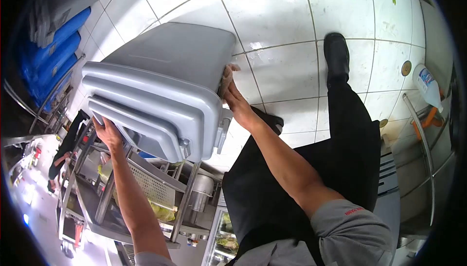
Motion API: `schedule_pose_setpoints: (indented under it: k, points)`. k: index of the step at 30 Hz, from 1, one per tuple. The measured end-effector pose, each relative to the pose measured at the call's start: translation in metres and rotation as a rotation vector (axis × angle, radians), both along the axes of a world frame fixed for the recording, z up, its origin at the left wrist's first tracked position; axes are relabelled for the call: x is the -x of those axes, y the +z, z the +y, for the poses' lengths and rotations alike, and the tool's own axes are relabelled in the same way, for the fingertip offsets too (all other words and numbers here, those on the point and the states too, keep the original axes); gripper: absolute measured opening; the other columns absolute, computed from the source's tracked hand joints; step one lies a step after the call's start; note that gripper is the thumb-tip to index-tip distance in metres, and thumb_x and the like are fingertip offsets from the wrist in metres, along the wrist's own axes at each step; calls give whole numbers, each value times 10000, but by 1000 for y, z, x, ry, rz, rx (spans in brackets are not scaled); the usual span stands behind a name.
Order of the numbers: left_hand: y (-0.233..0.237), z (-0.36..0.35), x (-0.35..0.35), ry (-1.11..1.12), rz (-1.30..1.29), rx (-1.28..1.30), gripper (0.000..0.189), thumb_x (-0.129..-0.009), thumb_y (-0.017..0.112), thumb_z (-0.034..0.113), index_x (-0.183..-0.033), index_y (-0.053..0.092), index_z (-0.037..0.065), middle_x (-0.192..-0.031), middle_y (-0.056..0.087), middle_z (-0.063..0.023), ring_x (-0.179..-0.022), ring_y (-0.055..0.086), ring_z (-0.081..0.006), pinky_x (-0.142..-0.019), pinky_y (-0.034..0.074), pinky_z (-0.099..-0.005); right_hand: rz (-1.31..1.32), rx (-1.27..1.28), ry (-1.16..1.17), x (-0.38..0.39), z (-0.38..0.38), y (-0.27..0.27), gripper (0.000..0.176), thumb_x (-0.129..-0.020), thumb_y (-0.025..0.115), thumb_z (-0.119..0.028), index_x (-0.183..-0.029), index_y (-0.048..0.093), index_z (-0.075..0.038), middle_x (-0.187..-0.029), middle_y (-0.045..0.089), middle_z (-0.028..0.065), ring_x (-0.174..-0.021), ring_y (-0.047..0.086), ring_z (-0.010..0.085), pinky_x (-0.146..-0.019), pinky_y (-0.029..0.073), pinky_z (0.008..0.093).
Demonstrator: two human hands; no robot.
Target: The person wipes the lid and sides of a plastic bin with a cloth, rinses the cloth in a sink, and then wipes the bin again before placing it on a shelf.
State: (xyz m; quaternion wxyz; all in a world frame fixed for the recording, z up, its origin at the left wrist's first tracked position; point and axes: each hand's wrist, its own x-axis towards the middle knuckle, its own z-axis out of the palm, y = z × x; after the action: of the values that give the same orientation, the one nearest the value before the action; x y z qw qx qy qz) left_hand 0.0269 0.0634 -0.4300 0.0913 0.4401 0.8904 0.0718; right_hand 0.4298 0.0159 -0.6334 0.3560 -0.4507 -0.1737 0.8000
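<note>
While both hands hold it up above the white tiled floor [287, 18], one grey bin [170, 71] fills the middle of the view. It is a single lidded plastic container. It lies tipped over, with its long axis running from lower left to upper right; the lid faces lower left and the base points away toward the floor. The lid is smooth matt grey with stepped ridges, and one latch [222, 130] shows at its corner. The left hand [109, 134] clasps the lid's lower rim. The right hand [232, 93] presses on the bin's side wall, its fingers partly hidden, so its grip cannot be told. Blue crates [56, 56] are stacked well apart at the upper left.
</note>
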Motion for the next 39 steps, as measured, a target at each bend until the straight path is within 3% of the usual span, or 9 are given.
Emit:
schedule_pose_setpoints:
  k: [3, 6, 16, 20, 26, 30, 33, 36, 39]
  points:
    - [-5, -15, 14, 82, -34, 6, 694, -1029, 540, 509, -1487, 472, -8, -1267, 661, -177, -1098, 645, -291, -956, 494, -394, -250, -237, 33, 19, -15, -72, 653, -1112, 300, -393, -1642, 122, -55, -1718, 26, 186, -1584, 47, 329, -1270, 104, 420]
    - [-2, -23, -13, 308, -178, -60, 732, -1021, 531, 562, -1489, 475, 2, -1298, 643, -162, -1083, 657, -275, -918, 527, -396, -637, -561, 327, 13, 73, -121, 501, -1067, 340, -208, -1508, 441, 6, -1632, 333, 214, -1546, 220, 361, -1249, 201, 401]
    - [0, -11, -85, 694, -235, -65, 984, -938, 541, 720, -1456, 410, -106, -1352, 580, -261, -1137, 662, -372, -938, 585, -461, 124, -46, 128, -42, 103, -17, 294, -1045, 525, -183, -1260, 646, -24, -1273, 676, 105, -1230, 553, 260, -1099, 401, 361]
    - [2, -12, -92, 764, -308, -100, 961, -951, 547, 688, -1469, 360, -99, -1373, 564, -263, -1145, 662, -381, -950, 585, -475, -6, -238, -106, -54, 61, 56, 372, -1032, 556, -69, -1399, 614, -89, -1466, 592, 106, -1459, 406, 264, -1231, 278, 387]
    - [10, -30, -88, 523, -483, -232, 633, -1018, 561, 566, -1349, 467, 35, -1200, 603, -123, -1088, 621, -244, -926, 534, -420, 171, -302, -128, -22, 105, 26, 394, -1050, 508, -137, -1433, 599, -118, -1618, 416, 92, -1530, 298, 284, -1283, 139, 423]
    - [3, -34, -82, 522, -614, -313, 658, -1013, 570, 557, -1353, 416, 16, -1281, 561, -168, -1107, 620, -296, -933, 559, -460, -361, -710, -207, 12, 138, -34, 406, -1072, 422, -225, -1389, 616, -62, -1605, 427, 116, -1502, 351, 296, -1258, 205, 418]
    - [2, -37, -72, 564, -531, -298, 662, -1010, 565, 571, -1329, 409, 12, -1298, 549, -177, -1116, 621, -302, -940, 559, -468, -255, -580, -99, 1, 155, -86, 416, -1059, 412, -231, -1358, 614, -24, -1571, 455, 152, -1475, 383, 308, -1215, 283, 429]
    - [1, -31, -83, 602, -485, -268, 657, -1033, 510, 578, -1328, 397, 1, -1334, 536, -211, -1149, 626, -336, -954, 572, -505, -522, -327, 34, 7, 98, -197, 363, -1012, 479, -178, -1288, 627, 5, -1338, 595, 201, -1278, 545, 327, -1105, 408, 425]
    - [1, -36, -74, 625, -469, -247, 674, -1061, 423, 576, -1420, 548, 19, -1347, 634, -144, -1142, 665, -312, -979, 566, -463, -1020, -556, 371, 7, 39, -216, 190, -988, 478, -96, -973, 630, 18, -1098, 681, 153, -949, 651, 289, -895, 507, 403]
